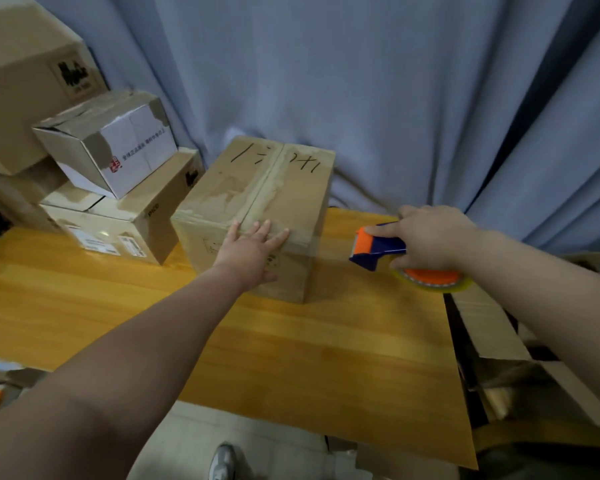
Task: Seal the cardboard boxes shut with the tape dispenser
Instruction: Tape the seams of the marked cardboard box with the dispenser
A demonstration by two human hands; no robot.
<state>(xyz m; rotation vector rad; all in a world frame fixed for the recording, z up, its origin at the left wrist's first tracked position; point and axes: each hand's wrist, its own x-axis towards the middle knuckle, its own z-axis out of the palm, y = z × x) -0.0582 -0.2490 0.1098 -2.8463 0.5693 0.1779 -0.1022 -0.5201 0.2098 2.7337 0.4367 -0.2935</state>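
A brown cardboard box (284,188) with black marker writing stands in the middle of the wooden table (291,358), its top flaps closed and tape along the centre seam. My left hand (252,252) lies flat with straight fingers over the box's near top edge. My right hand (430,237) grips an orange and blue tape dispenser (378,247) with a clear tape roll, held above the table to the right of the box, apart from it.
Several cardboard boxes (111,157) are stacked at the table's left back. A blue-grey curtain (395,98) hangs behind. Flattened cardboard (492,327) lies off the table's right edge. A shoe (224,462) shows on the floor below.
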